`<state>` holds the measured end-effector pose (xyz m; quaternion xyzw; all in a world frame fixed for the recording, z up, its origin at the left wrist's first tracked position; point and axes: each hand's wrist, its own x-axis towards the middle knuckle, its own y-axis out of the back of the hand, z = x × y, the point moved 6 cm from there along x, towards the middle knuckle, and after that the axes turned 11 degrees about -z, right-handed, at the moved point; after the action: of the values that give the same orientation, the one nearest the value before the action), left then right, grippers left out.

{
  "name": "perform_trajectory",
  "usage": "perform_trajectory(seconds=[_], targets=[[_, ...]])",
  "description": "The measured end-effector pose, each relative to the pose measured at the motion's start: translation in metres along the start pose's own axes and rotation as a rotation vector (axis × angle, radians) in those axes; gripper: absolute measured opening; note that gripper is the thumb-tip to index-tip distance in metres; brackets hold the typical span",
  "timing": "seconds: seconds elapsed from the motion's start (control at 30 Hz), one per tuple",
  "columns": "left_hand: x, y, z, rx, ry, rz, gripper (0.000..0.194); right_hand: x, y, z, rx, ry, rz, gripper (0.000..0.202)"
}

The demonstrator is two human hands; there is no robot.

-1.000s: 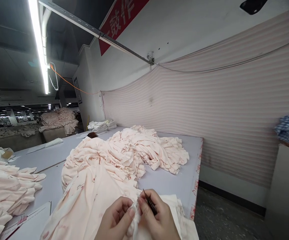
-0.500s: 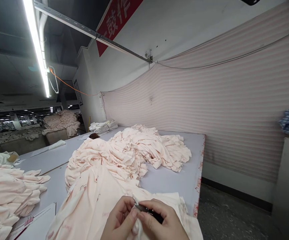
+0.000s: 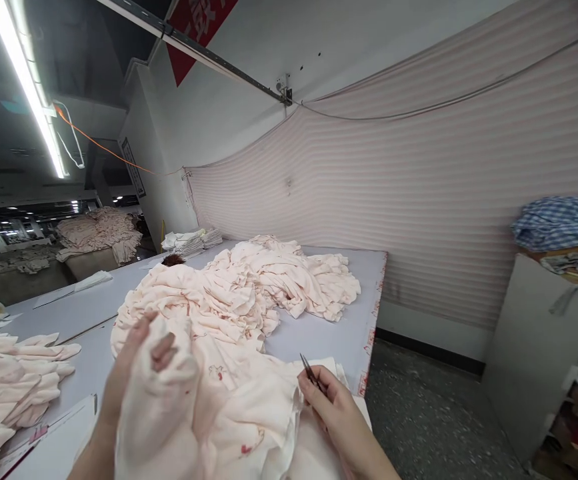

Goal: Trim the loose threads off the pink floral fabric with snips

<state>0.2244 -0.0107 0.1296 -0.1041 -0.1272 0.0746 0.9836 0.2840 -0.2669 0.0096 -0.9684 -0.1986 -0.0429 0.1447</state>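
My left hand (image 3: 137, 339) is closed on a pale pink garment (image 3: 249, 413) with small red prints and holds a fold of it up at the lower left. Cloth covers part of that hand, though some fingertips show through the folds. My right hand (image 3: 326, 397) grips a small pair of thread snips (image 3: 307, 367), their pointed metal tips facing up and left. It sits at the garment's right edge; whether it touches the cloth I cannot tell.
A large heap of pale pink garments (image 3: 249, 280) lies ahead on the grey table (image 3: 313, 340), with another pile (image 3: 13, 380) at left. Near it is a paper sheet (image 3: 63, 433) with a pink clip. A cabinet (image 3: 533, 353) topped with blue checked cloth (image 3: 561, 223) stands at right.
My hands, earlier together at the cloth with the snips between them, have parted. The left has moved left and up with the garment; the right keeps the snips. The view has turned right.
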Motion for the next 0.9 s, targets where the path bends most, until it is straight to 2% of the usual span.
perform_trajectory(seconds=[0.07,0.17,0.23,0.27,0.4,0.53,0.7,0.8,0.9], targets=[[-0.003,-0.027,-0.015,0.432,-0.008,-0.182,0.022,0.0,-0.003,0.007,0.025,-0.027,-0.031,0.03],[-0.018,-0.076,-0.063,1.065,0.044,-0.47,0.014,0.0,-0.007,0.006,0.045,-0.025,-0.065,0.028],[-0.027,-0.093,-0.088,1.317,0.077,-0.604,0.015,-0.003,-0.004,0.0,-0.004,0.001,-0.062,0.025],[-0.029,-0.095,-0.094,1.379,0.093,-0.625,0.02,-0.005,-0.002,-0.002,-0.051,0.015,-0.058,0.024],[-0.026,-0.086,-0.086,1.252,0.09,-0.569,0.017,-0.016,0.007,-0.001,-0.237,0.029,-0.045,0.021],[-0.022,-0.08,-0.074,1.107,0.072,-0.505,0.019,-0.017,0.004,0.009,-0.235,0.065,-0.073,0.021],[-0.02,-0.067,-0.061,0.967,-0.016,-0.312,0.02,-0.014,0.009,0.02,-0.209,0.031,0.007,0.027],[-0.016,-0.063,-0.057,0.727,-0.036,-0.299,0.024,-0.013,0.001,0.017,-0.223,0.025,-0.031,0.029],[-0.013,-0.06,-0.055,0.502,0.0,-0.263,0.027,-0.01,-0.013,0.001,-0.29,0.09,-0.044,0.022]])
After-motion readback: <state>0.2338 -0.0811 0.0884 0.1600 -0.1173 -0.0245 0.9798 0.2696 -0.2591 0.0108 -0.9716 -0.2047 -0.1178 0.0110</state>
